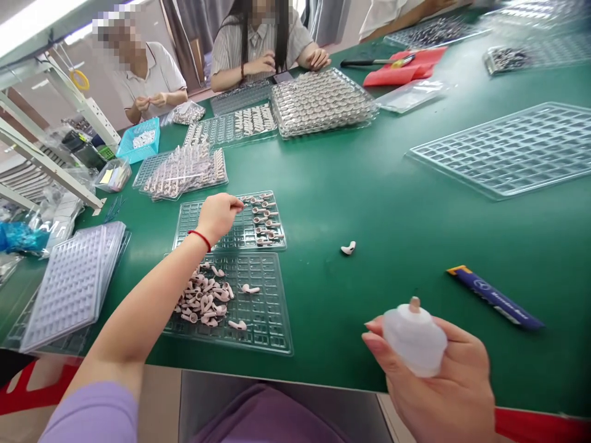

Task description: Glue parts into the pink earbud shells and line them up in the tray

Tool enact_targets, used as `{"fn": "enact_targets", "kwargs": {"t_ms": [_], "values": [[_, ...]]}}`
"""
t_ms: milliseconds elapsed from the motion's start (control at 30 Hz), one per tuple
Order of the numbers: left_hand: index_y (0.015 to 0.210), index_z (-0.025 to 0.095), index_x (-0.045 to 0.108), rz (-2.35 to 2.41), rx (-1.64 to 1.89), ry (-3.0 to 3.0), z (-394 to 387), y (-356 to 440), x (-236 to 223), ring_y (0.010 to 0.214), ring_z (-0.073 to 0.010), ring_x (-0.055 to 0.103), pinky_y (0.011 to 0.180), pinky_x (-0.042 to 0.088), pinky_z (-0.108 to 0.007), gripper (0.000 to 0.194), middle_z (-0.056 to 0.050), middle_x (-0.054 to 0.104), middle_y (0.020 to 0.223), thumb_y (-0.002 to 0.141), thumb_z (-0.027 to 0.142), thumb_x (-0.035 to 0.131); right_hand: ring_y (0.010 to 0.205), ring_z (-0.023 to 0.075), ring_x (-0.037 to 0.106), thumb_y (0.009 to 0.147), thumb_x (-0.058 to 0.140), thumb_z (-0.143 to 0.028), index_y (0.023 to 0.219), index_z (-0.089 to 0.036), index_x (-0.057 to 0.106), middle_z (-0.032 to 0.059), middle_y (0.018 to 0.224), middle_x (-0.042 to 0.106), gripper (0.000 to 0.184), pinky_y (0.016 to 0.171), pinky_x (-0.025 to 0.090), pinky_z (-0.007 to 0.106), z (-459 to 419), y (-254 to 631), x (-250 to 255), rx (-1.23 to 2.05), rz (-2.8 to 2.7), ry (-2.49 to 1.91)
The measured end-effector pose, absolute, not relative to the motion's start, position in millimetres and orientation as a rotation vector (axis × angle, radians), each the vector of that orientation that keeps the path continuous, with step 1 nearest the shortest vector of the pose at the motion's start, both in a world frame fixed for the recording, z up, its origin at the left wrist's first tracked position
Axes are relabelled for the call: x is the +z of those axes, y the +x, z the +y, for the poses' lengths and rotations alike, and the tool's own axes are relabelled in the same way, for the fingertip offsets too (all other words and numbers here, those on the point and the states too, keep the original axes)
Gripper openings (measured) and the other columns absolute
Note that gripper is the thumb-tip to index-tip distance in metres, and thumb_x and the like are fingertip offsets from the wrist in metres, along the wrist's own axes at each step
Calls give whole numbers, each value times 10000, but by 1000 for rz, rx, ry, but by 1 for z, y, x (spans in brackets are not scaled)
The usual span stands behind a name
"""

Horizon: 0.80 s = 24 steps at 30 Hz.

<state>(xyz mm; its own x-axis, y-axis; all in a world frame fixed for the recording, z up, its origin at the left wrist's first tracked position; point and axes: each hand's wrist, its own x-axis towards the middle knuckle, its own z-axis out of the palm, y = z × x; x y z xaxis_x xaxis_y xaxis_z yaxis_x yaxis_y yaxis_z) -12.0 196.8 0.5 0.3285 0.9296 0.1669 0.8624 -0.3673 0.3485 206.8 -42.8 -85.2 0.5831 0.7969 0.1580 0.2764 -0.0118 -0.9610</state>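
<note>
My left hand [220,215] reaches over the upper clear plastic tray [194,215], its fingers pinched together by the rows of white earbud shells [266,223] on the right side. What the pinch holds, if anything, is hidden. Under my left forearm, a second clear tray [268,320] carries a heap of loose earbud shells [205,298], with two lying apart. My right hand [447,381] is wrapped round a small white squeeze bottle [413,341], its narrow brownish tip pointing up. A single earbud shell [349,248] lies on the green table between my hands.
A blue wrapped stick pack [496,298] lies at the right, below a clear tray [508,147]. Stacked trays [69,283] stand at the left. Filled trays [323,101], a blue basket [138,140] and a red cloth [406,66] lie farther back. Co-workers sit across the table.
</note>
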Motion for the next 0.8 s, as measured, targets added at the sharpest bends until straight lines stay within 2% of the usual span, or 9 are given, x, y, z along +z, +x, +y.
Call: {"fn": "enact_targets", "kwargs": {"t_ms": [133,300,400,500,567,667,800], "values": [[907,152,796,1668,427,2399,222,-5,-12,931,-209,699,878,508,-296,231,-71,776,951,855,57,592,615,215,673,583,816,-630,950,-213,574,44,776,667,606,551,558,367,-41,205,-85,569,-844,-1579],[868,151,798,1641,325,2421,232,2,-20,922,-215,682,873,495,-300,229,-81,760,947,846,48,594,573,216,658,560,804,-666,798,-183,627,86,728,678,568,519,562,369,-39,206,-83,585,-856,-1572],[903,144,791,1634,304,2413,229,3,-15,913,-222,672,863,492,-315,189,-89,740,956,843,74,626,536,210,656,573,820,-620,739,-182,652,90,683,691,497,485,562,346,-40,210,-82,575,-928,-1572],[945,139,778,1610,311,2398,208,0,0,882,-220,660,837,492,-333,156,-99,717,981,858,138,649,495,194,656,624,829,-517,727,-200,664,60,639,697,372,452,554,309,-41,214,-83,563,-987,-1548],[868,171,782,1532,276,2390,181,-3,12,820,-196,656,786,497,-312,106,-64,720,910,850,178,678,488,186,659,648,826,-473,734,-211,660,42,638,702,321,443,549,292,-41,215,-84,574,-996,-1515],[718,223,773,1299,82,2351,135,-9,24,651,-150,634,624,472,-249,36,13,697,699,742,219,799,519,190,676,629,834,-490,751,-216,657,38,661,711,349,469,556,289,-40,214,-85,591,-982,-1517],[764,201,761,1202,-191,2342,96,-18,20,663,-168,617,562,405,-247,164,-15,679,777,646,216,874,522,206,691,574,848,-541,776,-215,646,31,642,713,433,484,576,307,-40,212,-81,607,-924,-1532]]}}
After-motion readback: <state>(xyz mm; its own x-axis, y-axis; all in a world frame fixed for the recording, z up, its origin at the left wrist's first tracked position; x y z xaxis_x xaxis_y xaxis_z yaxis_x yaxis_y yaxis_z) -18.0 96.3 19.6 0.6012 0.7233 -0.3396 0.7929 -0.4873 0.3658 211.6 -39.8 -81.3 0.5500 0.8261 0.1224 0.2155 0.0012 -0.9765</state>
